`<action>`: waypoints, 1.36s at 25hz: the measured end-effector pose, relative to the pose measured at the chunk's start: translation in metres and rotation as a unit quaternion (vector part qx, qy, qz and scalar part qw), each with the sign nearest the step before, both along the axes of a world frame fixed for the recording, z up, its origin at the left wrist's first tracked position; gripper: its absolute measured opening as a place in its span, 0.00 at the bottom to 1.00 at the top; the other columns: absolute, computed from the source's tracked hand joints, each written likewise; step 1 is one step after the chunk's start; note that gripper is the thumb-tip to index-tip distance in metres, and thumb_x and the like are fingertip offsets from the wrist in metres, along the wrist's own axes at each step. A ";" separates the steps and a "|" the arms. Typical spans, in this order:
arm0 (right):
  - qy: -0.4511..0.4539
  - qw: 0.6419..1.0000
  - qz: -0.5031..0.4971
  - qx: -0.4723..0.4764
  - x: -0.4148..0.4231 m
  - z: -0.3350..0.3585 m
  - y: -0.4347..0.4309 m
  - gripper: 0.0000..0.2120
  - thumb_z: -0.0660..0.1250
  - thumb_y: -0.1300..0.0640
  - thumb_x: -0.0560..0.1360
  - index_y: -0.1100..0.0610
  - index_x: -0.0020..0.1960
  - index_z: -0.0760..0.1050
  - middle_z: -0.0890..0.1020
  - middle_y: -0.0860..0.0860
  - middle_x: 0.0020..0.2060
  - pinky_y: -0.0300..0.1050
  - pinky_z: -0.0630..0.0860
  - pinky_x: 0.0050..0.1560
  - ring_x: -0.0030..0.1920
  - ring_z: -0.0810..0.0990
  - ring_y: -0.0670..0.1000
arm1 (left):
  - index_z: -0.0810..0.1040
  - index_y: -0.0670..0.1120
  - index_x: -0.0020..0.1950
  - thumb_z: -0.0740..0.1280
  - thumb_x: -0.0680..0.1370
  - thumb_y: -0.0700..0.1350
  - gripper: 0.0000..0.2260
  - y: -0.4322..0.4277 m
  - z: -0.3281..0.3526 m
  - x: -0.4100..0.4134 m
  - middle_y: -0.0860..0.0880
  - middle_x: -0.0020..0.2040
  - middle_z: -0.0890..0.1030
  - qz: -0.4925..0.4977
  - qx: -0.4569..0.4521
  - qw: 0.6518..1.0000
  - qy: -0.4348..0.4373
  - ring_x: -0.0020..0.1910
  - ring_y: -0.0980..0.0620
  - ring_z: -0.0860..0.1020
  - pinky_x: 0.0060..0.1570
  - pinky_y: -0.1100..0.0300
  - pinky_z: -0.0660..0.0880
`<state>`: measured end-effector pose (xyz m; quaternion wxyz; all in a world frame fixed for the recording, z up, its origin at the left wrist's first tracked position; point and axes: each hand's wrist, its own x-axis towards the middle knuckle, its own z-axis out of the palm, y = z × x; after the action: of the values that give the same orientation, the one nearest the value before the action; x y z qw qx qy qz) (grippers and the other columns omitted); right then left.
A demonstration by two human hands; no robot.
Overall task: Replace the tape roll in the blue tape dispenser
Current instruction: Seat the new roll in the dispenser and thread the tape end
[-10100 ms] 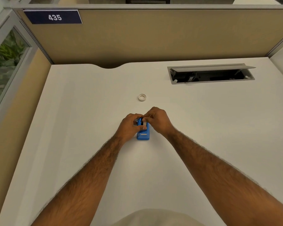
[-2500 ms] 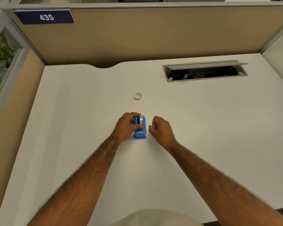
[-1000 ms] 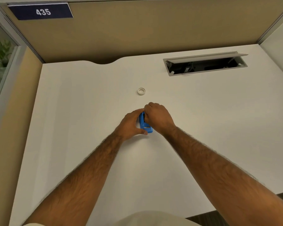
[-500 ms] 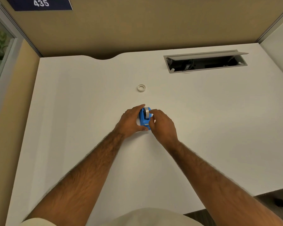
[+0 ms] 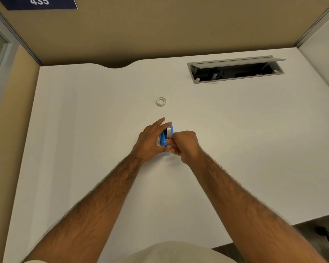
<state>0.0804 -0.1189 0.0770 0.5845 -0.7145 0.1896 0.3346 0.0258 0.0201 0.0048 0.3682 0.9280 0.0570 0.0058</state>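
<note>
The blue tape dispenser stands on the white desk at the middle, with a whitish tape roll seated in it. My left hand cups the dispenser's left side, fingers stretched along it. My right hand is at the dispenser's near right end, thumb and fingers pinched together there; what they pinch is too small to make out. A small white tape ring lies flat on the desk, beyond the dispenser and apart from both hands.
An open cable hatch with a raised grey lid is set into the desk at the back right. Tan partition walls close off the back and left. The desk's front edge runs at the lower right, with floor beyond it.
My right hand has drawn back from the top of the dispenser to its near end, fingers now pinched. My left hand's fingers have stretched out along the dispenser. The view has tilted slightly.
</note>
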 end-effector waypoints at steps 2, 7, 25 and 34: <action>0.006 1.000 0.002 -0.010 0.003 0.002 0.004 0.09 0.61 0.67 0.75 0.68 0.50 0.79 0.83 0.59 0.35 0.36 0.72 0.22 0.25 0.78 0.50 | 0.60 0.64 0.75 0.76 0.67 0.59 0.40 0.001 -0.002 -0.001 0.63 0.75 0.65 0.010 -0.023 1.000 -0.007 0.72 0.56 0.66 0.71 0.50 0.65; 0.017 0.999 0.002 -0.036 0.008 0.004 0.007 0.10 0.60 0.68 0.75 0.68 0.51 0.78 0.83 0.58 0.33 0.35 0.71 0.21 0.24 0.77 0.50 | 0.63 0.63 0.74 0.77 0.67 0.57 0.38 0.001 -0.003 -0.003 0.62 0.71 0.69 0.040 -0.076 0.996 -0.002 0.70 0.58 0.64 0.68 0.60 0.64; 0.069 0.994 -0.079 -0.004 0.013 0.000 0.019 0.07 0.69 0.62 0.76 0.64 0.41 0.80 0.80 0.56 0.30 0.33 0.68 0.18 0.20 0.74 0.46 | 0.72 0.56 0.70 0.79 0.67 0.46 0.33 -0.002 0.004 -0.003 0.65 0.67 0.71 0.021 -0.101 0.994 -0.028 0.63 0.77 0.64 0.63 0.72 0.63; 0.100 0.987 -0.118 0.034 0.009 -0.002 0.022 0.10 0.63 0.68 0.74 0.67 0.52 0.80 0.75 0.56 0.33 0.33 0.66 0.18 0.24 0.70 0.48 | 0.66 0.62 0.71 0.78 0.68 0.49 0.35 -0.001 0.004 -0.003 0.62 0.71 0.69 0.019 -0.116 0.993 -0.016 0.68 0.62 0.69 0.66 0.63 0.67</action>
<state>0.0891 -0.0966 0.0747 0.6224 -0.6296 0.3181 0.3390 0.0226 0.0191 0.0085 0.4741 0.8776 0.0686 0.0209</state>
